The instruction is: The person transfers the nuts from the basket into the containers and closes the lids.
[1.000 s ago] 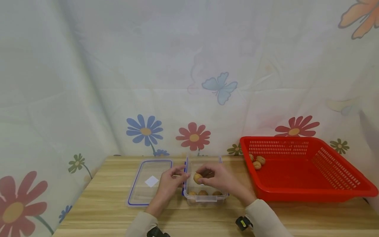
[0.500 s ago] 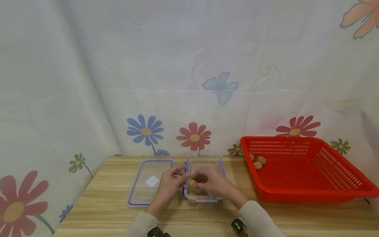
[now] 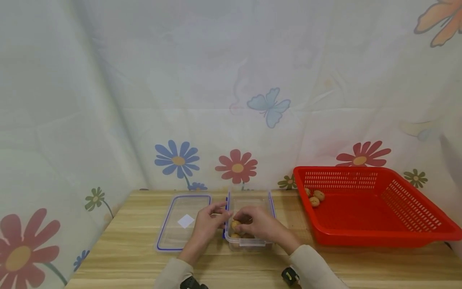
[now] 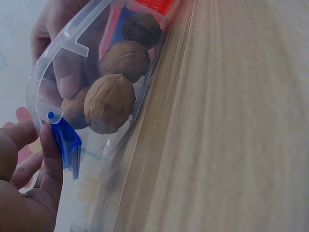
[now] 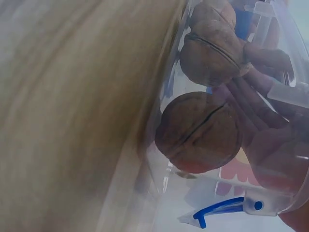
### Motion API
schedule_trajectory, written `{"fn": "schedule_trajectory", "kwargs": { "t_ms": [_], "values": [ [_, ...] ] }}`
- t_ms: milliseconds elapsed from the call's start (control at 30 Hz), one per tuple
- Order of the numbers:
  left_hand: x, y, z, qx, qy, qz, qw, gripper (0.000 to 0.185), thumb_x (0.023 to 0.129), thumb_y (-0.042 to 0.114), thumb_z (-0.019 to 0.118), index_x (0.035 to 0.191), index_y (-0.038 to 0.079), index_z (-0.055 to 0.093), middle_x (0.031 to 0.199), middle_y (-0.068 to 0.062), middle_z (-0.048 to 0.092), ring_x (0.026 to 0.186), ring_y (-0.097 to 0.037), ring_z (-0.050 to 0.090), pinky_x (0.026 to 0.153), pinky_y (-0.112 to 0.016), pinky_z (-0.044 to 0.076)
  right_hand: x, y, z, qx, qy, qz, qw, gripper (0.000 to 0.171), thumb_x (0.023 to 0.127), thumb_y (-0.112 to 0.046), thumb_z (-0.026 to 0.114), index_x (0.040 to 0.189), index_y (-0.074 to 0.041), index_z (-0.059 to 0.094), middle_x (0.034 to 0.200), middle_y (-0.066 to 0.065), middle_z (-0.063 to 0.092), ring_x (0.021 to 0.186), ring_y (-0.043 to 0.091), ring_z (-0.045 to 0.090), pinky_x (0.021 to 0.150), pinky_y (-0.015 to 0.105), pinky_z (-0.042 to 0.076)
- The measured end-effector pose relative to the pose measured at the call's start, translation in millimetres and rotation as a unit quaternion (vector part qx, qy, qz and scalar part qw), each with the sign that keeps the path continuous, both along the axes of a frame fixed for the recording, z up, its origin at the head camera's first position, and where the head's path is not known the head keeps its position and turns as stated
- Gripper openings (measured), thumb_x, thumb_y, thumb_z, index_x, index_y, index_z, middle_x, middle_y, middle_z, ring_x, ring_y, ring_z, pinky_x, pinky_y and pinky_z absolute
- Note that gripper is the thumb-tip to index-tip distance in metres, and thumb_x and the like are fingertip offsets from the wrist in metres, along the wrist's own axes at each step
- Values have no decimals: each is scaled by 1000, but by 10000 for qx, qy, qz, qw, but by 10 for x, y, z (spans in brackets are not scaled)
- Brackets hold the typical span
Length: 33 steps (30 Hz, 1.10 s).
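1. Left hand [image 3: 206, 224] pinching the left rim and blue clip [image 4: 67, 145] of the clear plastic rectangular box [image 3: 249, 241].
2. Right hand [image 3: 260, 224] curled round a brown walnut [image 3: 236, 224] low inside that box, beside others.
3. Probably light, hard, rounded, apt to roll; best pinched across the shell's widest part.

Head high; wrists beside container [image 3: 249, 224]

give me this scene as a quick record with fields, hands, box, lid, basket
right hand: inside the clear plastic box, holding a brown walnut
left hand: fingers on the box's left rim by the blue latch
clear plastic box: open, several walnuts inside
clear blue-edged lid: flat on the wooden table, left of box
red plastic basket: right of box, few walnuts in its far left corner
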<state>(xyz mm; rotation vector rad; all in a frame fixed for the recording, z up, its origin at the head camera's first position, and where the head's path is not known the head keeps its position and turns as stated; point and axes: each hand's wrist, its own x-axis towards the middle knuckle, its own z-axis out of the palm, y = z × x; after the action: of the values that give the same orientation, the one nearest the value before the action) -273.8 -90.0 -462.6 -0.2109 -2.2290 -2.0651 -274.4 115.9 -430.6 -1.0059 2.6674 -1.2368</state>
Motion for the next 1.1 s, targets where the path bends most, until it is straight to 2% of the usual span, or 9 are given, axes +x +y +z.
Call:
{"fn": "schedule_trajectory", "kwargs": {
  "t_ms": [300, 533, 867, 1100],
  "values": [
    [17, 5, 35, 80, -8, -54, 10000, 44, 96, 10, 81, 134, -8, 67, 103, -15, 69, 84, -24, 71, 68, -30, 63, 8, -12, -12, 304, 81, -338, 9989, 18, 94, -14, 84, 108, -6, 77, 100, 0, 76, 90, 14, 70, 83, 34, 61],
    [21, 1, 36, 78, -36, -50, 10000, 44, 96, 9, 80, 134, -7, 67, 102, -14, 69, 81, -19, 69, 69, -31, 63, 0, -26, -27, 466, 167, -227, 9985, 16, 94, -14, 84, 106, -7, 77, 98, 1, 77, 88, 12, 70, 83, 33, 62],
    [30, 3, 43, 43, -20, -32, 10000, 43, 96, 10, 80, 134, -7, 68, 101, -14, 69, 80, -18, 68, 67, -28, 63, -2, -28, -41, 636, 82, -319, 9974, 11, 94, -13, 83, 103, -9, 78, 94, -2, 76, 85, 11, 69, 80, 33, 61],
    [26, 6, 47, 60, -1, -19, 10000, 42, 96, 8, 80, 133, -7, 68, 100, -14, 69, 80, -18, 69, 67, -27, 62, -8, -30, -48, 681, 230, -258, 9971, 12, 94, -12, 83, 103, -6, 77, 94, 1, 77, 86, 15, 70, 80, 36, 62]
  ]
}}
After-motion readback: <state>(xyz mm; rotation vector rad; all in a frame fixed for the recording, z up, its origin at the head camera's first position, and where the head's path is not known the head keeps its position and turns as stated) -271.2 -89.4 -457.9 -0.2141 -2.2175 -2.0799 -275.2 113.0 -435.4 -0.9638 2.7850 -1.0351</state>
